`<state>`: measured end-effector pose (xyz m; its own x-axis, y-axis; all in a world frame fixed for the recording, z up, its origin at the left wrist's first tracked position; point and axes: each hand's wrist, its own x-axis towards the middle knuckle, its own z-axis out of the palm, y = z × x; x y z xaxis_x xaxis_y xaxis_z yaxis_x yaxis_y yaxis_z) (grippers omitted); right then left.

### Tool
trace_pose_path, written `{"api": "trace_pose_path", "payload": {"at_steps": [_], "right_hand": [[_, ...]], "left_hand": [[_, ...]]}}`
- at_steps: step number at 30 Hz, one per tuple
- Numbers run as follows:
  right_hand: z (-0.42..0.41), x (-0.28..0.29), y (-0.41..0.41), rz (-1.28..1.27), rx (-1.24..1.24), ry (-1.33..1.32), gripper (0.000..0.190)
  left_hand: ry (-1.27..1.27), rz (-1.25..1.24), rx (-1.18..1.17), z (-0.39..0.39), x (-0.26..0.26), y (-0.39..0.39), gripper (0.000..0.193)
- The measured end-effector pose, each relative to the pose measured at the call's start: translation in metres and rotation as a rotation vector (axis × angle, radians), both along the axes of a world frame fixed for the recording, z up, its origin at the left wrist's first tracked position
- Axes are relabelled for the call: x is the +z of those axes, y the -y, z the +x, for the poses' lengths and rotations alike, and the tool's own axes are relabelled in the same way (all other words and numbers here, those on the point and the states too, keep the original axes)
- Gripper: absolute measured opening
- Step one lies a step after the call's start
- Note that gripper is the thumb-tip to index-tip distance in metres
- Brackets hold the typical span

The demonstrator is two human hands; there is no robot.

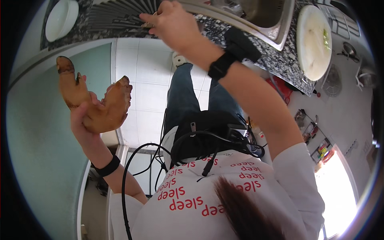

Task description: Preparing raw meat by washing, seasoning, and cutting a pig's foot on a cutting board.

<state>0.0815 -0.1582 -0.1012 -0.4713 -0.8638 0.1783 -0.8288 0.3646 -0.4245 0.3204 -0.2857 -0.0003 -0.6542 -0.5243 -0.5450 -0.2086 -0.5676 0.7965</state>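
Observation:
My left hand point(85, 115) grips a browned pig's trotter point(103, 120) with dark scorched patches at its hoof end. It is held up in front of a pale green panel, away from the counter. My right hand point(174, 25) reaches over the granite counter point(210, 31), beside a dark grey slatted rack point(120, 18). Its fingers are at the rack's right end, near a small brownish thing point(147, 24). Whether they hold that thing is hard to tell, as the hand covers part of it.
Right of my right hand is a metal sink point(261, 13) with its raised rim. A pale chopping board point(313, 57) with green scraps lies on the counter's right. At the counter's left end is a white bowl point(61, 22). Black cables point(124, 186) hang around my waist.

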Motion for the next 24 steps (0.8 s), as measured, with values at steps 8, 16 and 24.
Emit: {"api": "trace_pose_path", "payload": {"at_steps": [8, 16, 24], "right_hand": [[-0.017, 0.033, -0.056, -0.161, -0.186, 0.185, 0.032], [-0.087, 0.058, -0.351, -0.111, -1.387, 0.167, 0.023], [-0.125, 0.044, -0.464, -0.467, -1.655, 1.08, 0.022]], "left_hand": [[-0.108, 0.086, -0.21, -0.058, -0.008, -0.002, 0.066], [-0.123, 0.182, -0.438, -0.145, 0.011, -0.063, 0.066], [-0.055, 0.433, -0.778, -0.237, 0.038, -0.161, 0.06]]}}
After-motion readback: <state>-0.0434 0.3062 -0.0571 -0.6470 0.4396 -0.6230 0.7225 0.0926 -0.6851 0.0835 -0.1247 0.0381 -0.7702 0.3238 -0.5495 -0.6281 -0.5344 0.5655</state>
